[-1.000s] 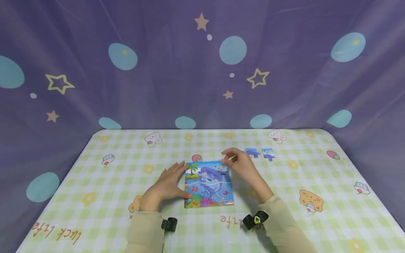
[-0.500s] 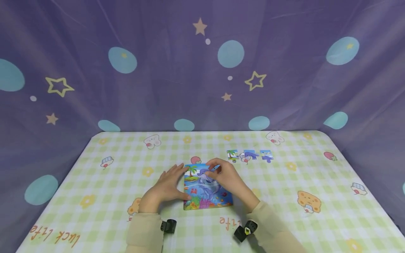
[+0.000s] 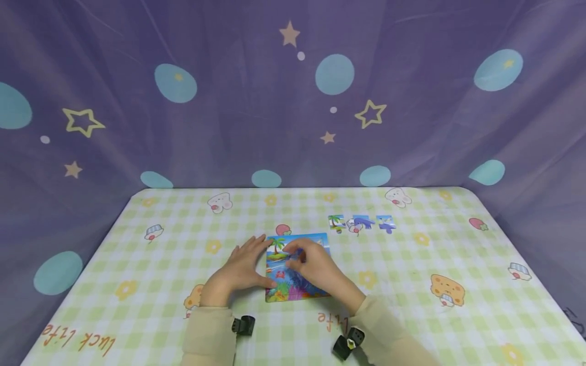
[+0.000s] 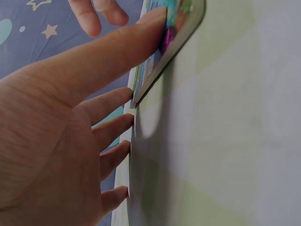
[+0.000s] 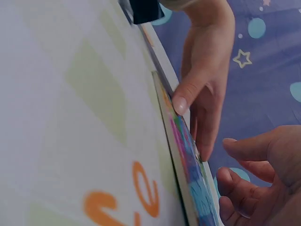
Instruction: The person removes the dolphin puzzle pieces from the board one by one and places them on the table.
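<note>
A square puzzle board [image 3: 284, 290] with a palm tree, sea and coral picture lies flat on the table. My left hand [image 3: 244, 269] steadies its left side, thumb on the lower left edge and fingers spread by the upper left corner. In the left wrist view that thumb [image 4: 146, 33] rests on the board's printed face. Over the board's middle is my right hand [image 3: 311, 262], fingers loosely bent, covering much of the dolphin picture. The right wrist view shows a gap between its thumb and fingers [image 5: 235, 188], with nothing seen in it.
Behind the board to the right, three loose puzzle pieces lie in a row: a palm tree piece [image 3: 336, 222], a dolphin piece [image 3: 363, 222] and a sky piece [image 3: 385, 222]. A green checked cloth [image 3: 151, 284] covers the table; a purple curtain [image 3: 256, 101] hangs behind.
My right hand has moved left and toward me, from the board's upper right corner to its middle, uncovering the palm tree piece. My left hand has stayed at the board's left side.
</note>
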### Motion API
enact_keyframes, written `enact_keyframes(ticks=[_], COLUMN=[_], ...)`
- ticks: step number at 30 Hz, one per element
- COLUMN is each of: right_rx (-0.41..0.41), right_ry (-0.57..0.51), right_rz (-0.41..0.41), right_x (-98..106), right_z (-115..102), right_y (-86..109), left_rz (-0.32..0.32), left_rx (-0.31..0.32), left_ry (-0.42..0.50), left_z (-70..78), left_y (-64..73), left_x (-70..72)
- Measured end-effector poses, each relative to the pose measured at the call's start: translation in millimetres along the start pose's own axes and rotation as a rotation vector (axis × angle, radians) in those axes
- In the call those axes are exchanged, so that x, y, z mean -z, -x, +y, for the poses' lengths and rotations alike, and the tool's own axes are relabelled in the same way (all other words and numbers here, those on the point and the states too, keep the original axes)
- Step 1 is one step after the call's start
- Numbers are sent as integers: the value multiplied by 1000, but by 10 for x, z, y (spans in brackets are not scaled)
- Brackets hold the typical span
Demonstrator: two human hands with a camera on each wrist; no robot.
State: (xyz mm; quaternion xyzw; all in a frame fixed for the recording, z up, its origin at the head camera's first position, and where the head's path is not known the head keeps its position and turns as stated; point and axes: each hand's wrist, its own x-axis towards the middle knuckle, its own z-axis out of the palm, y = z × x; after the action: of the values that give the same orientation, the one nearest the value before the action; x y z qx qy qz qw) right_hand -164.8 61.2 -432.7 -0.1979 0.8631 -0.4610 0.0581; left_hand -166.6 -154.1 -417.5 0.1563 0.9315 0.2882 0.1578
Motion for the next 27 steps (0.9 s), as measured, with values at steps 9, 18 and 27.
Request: enact_keyframes(ticks=[9, 18, 27], right_rx=[27, 10, -16], right_ry=[177, 226, 276], right_rz=[-50, -126, -177], right_x=[-40, -15, -17], right_z=[9, 14, -29], right_y=[-6, -81, -115], left_rz=[-3, -3, -7], left_rx=[-9, -7, 8], left_ry=[-4, -5, 15], left_z=[3, -20, -42], left_y=[-28, 0, -6], left_x=[-5, -20, -17])
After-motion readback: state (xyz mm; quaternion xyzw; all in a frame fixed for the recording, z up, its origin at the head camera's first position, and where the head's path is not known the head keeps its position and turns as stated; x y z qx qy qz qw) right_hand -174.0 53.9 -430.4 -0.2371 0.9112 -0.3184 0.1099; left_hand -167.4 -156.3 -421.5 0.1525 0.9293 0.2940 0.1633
